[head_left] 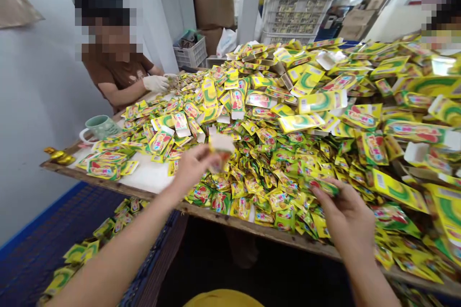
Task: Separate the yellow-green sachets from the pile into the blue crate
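My left hand is closed on a small cardboard box, held up over the table with its pale open end showing; motion blurs it. At the front of the pile, my right hand pinches a small green and yellow sachet between thumb and fingers. Loose sachets with red and green print lie heaped between and below both hands. Behind them rises a large heap of yellow printed boxes, some with white end flaps open.
A co-worker with a gloved hand sits at the table's far left. A green mug and a gold ornament stand near the left corner. More boxes lie in a blue crate below. White crates are stacked behind.
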`<state>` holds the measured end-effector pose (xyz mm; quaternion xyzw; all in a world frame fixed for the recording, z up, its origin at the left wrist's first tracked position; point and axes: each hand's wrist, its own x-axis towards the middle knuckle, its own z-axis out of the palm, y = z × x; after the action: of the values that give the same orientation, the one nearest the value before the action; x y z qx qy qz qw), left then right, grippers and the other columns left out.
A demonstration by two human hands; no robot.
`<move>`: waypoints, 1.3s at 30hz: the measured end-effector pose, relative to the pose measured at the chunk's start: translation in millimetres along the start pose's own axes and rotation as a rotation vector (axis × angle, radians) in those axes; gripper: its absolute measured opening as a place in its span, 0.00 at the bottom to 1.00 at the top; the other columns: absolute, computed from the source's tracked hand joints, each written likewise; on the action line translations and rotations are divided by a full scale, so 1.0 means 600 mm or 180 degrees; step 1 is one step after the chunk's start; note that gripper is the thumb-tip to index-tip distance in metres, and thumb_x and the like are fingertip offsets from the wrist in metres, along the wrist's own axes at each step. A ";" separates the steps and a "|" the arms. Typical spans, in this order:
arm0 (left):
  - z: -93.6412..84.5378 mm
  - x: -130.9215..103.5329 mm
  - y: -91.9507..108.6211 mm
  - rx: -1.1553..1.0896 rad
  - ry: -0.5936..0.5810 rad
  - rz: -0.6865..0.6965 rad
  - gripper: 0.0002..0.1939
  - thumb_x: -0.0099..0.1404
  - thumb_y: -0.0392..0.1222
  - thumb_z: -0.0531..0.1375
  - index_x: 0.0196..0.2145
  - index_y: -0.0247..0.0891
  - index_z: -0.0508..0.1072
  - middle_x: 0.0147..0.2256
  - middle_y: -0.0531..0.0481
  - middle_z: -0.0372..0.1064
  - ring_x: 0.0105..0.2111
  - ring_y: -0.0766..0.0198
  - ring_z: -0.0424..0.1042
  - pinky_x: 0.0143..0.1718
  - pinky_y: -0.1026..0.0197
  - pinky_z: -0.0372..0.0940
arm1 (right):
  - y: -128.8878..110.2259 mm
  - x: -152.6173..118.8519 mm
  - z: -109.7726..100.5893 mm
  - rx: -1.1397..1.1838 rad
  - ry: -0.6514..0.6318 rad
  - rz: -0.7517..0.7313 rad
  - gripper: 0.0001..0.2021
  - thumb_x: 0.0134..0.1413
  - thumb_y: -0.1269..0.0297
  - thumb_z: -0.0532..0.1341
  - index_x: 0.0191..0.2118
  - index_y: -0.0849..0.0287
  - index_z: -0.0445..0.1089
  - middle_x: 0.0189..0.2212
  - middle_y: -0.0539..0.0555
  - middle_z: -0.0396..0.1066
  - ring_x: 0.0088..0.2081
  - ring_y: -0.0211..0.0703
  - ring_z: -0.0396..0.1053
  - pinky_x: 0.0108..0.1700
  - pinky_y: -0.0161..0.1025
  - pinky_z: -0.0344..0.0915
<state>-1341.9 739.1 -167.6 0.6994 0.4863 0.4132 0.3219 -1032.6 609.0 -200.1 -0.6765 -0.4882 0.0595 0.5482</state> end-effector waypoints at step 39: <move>0.155 -0.140 -0.009 -0.1962 -0.1301 -0.0722 0.19 0.59 0.50 0.63 0.42 0.34 0.73 0.35 0.49 0.70 0.38 0.59 0.66 0.40 0.62 0.60 | -0.119 0.009 0.097 -0.0453 -0.2556 -0.1428 0.06 0.55 0.74 0.59 0.34 0.59 0.73 0.34 0.55 0.71 0.38 0.43 0.67 0.40 0.39 0.64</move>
<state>-1277.0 656.7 -236.1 0.5795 0.3395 0.3538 0.6510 -1108.0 647.4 -163.5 -0.5136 -0.7989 0.1630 0.2673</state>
